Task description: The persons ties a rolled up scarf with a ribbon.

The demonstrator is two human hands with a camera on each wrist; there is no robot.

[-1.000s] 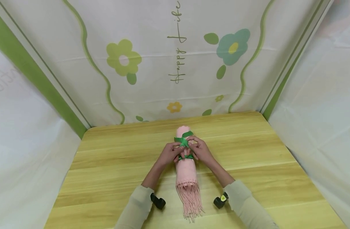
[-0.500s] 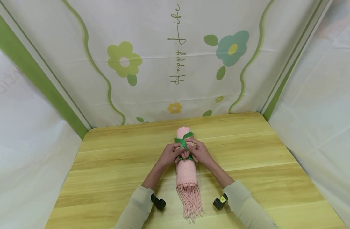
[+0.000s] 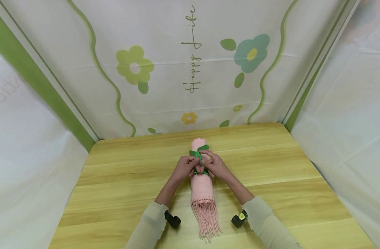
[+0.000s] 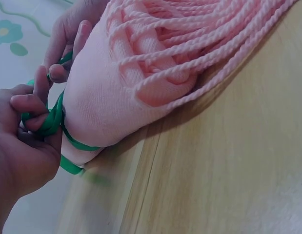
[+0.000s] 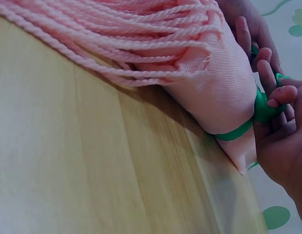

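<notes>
A pink fringed scarf, rolled into a tube, lies lengthwise on the wooden table with its fringe toward the person. Around its middle runs a green ribbon, its ends and loops rising between the hands. From the left, my left hand pinches part of the ribbon between thumb and fingers. My right hand does the same from the right, fingertips close to the other hand's. Both wrist views show the ribbon band wrapped around the roll, with green loops among the curled fingers, which partly hide the knot area.
The wooden table spreads out on both sides of the scarf. A white curtain with printed flowers hangs behind it, and white side cloths stand left and right. Black wrist cameras sit at both cuffs.
The fingers have shifted slightly at the ribbon; its upper right end swung up, then dropped back a little. The fingertips below have drawn closer together. The scarf has stayed in place.
</notes>
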